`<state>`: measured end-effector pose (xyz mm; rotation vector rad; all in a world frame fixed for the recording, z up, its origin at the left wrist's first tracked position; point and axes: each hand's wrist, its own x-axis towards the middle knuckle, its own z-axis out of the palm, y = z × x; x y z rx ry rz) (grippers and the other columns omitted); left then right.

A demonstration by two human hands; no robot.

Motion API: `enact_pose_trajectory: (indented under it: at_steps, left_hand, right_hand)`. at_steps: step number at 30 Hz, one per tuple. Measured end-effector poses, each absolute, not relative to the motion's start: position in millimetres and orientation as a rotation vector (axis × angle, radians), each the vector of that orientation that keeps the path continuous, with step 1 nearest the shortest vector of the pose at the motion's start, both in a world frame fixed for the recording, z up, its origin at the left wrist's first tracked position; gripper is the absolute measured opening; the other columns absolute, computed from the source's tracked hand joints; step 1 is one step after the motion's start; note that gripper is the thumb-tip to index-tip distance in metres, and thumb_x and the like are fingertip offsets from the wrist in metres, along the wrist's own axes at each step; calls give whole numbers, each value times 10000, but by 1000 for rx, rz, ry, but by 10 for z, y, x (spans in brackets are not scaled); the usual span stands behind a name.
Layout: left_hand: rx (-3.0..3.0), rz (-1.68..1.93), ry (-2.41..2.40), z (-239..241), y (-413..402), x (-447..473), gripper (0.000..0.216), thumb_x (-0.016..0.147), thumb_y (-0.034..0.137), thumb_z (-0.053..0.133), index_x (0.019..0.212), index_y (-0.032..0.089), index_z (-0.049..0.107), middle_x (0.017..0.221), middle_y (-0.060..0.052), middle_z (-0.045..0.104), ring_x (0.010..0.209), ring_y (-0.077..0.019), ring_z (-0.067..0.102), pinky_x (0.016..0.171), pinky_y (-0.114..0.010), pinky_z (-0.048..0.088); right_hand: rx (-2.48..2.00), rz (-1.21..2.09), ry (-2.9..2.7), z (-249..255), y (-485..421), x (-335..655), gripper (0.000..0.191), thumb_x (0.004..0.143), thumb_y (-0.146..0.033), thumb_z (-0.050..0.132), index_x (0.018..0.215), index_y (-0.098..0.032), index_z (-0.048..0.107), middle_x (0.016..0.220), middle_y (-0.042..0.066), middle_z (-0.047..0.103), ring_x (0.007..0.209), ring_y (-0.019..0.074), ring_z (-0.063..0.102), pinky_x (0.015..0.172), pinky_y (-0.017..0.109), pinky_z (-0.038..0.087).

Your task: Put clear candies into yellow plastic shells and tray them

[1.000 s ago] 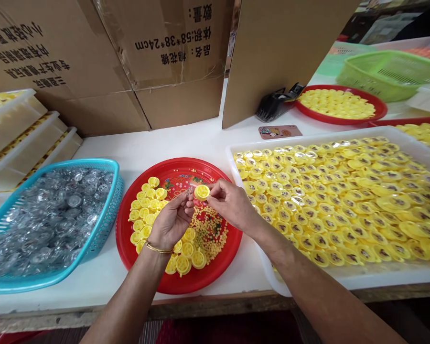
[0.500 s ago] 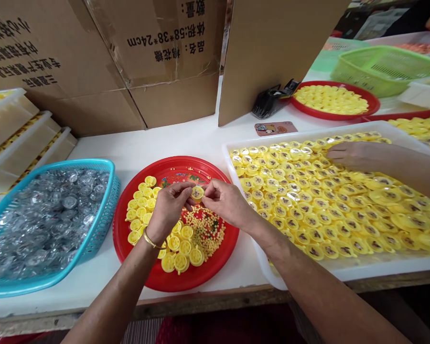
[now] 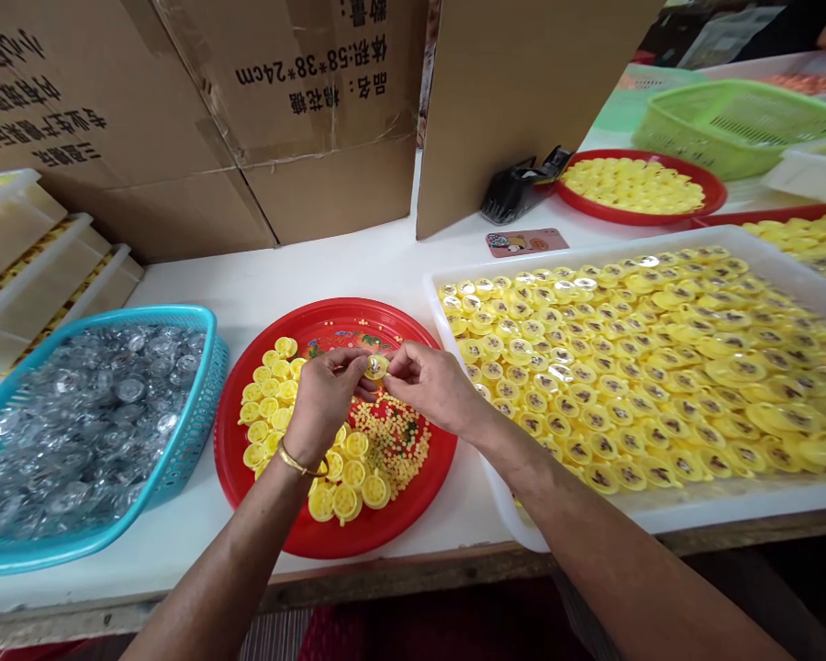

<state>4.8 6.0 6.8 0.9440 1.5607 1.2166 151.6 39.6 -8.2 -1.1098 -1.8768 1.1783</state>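
Over the red round tray [image 3: 413, 514], my left hand [image 3: 327, 395] and my right hand [image 3: 430, 381] pinch one small yellow plastic cup [image 3: 376, 367] between them, each from its own side. A shiny clear piece seems to cover the cup's top. Similar yellow cups [image 3: 348, 500], open at the top, stand on the left and front of the tray. Tiny pale yellow beads [image 3: 399, 441] lie scattered on its right part. My fingertips partly hide the held cup's edges.
Left stands a blue basket [image 3: 213, 367] of clear plastic caps [image 3: 130, 390]. On the right, a white tray [image 3: 516, 528] holds rows of covered yellow cups [image 3: 592, 418]. Behind are cardboard boxes [image 3: 330, 193], a phone [image 3: 527, 241], a black tape dispenser [image 3: 516, 193] and a red plate [image 3: 719, 197] of yellow pieces.
Another person's hand and forearm, earlier over the white tray at the right, have gone from view. My hands stay on the yellow cup, which has tilted slightly. The view has shifted a little.
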Motion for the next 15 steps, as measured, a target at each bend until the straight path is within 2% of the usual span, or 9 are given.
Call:
enact_pose_trajectory:
  at_steps: [2,4,8,11,15]
  left_hand:
    - [923,1241,1549,47,69,70,167,741,232,632,810,82,655,501,1,628,437,-111,602,459,-199,516]
    - [916,1265,1538,25,75,90,168,744,246,630,798,88,648,512,-3,633,453,-118,616,463,-201,520]
    - [946,1298,1549,-7,75,117,183,746,278,640,794,101,640,542,-5,642,473,-129,634,466,-209,528]
    - [1020,1290,1577,-10,61,132,188,754,293,646,808,113,640,550,0,637,477,-137,638,466,-221,532]
    - [1172,1250,1576,10,52,115,168,770,285,644,800,121,655,606,-9,642,483,-132,635,466,-228,534]
  right_hand:
    - [-1142,1201,-1844,-87,398,1510,94,729,-167,610,721,-198,522,696,-7,640,631,132,626,603,274,507]
    - [-1129,1262,-1768,-101,405,1502,123,730,-161,611,828,-194,544,811,15,672,674,132,646,622,279,528]
    - [-1052,1411,-1652,-136,428,1488,265,760,-165,623,1022,-174,585,1046,78,673,878,151,667,820,340,554]
    - [-1037,1513,-1643,-163,435,1484,238,825,-268,613,1040,-168,626,1039,95,678,916,182,671,857,394,557]
    - [-985,1658,-1461,-165,428,1477,170,845,-273,616,974,-169,649,898,57,698,788,151,685,842,394,577]
